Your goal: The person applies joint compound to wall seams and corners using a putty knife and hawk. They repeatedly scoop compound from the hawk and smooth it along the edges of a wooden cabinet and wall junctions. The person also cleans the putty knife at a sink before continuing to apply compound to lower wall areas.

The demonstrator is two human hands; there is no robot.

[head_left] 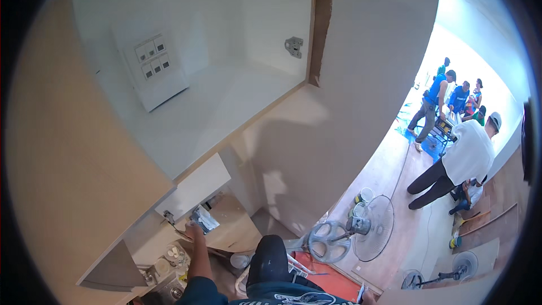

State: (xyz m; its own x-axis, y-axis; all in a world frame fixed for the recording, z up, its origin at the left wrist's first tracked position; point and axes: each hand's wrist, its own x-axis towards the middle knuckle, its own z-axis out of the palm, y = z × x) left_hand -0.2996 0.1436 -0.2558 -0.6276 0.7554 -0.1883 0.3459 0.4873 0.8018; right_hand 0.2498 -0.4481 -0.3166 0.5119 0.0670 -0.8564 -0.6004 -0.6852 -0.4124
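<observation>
My left hand (194,230) reaches out over a light brown wooden surface (234,229) at the lower left. Its fingers are closed at the near end of a flat grey plate (205,219) smeared with white; the plate looks like a wide putty knife, though its handle is hidden. Only a small part of my right hand (368,298) shows at the bottom edge, beside a thin pale blade-like piece (361,292). Its fingers are too cut off to read. Above my left hand is an open white cabinet (226,118) with a white switch panel (152,59) inside.
A wooden cabinet door (84,152) curves along the left. Below it, a cluttered sink (175,291) lies near my left arm. A standing fan (372,229) is to the right. Farther off, a person in a white shirt (467,149) stands near several others around equipment.
</observation>
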